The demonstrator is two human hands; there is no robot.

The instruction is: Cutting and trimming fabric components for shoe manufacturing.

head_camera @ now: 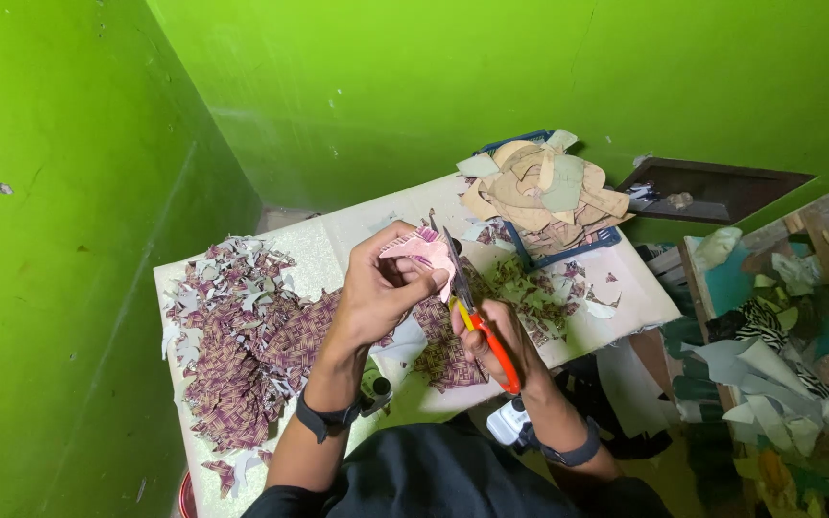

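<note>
Fingers (pixel 413 278) on cutout (pixel 424 251), tray (pixel 568 251) w/ cutouts.

Blue tray (pixel 530 257) heaped with tan cutouts (pixel 539 187); woven scraps (pixel 242 336) on table (pixel 626 307)

Standing in a corner of bright green walls (pixel 69 240): a white table (pixel 319 249); leaning at right, a wooden shelf (pixel 817 216).
</note>
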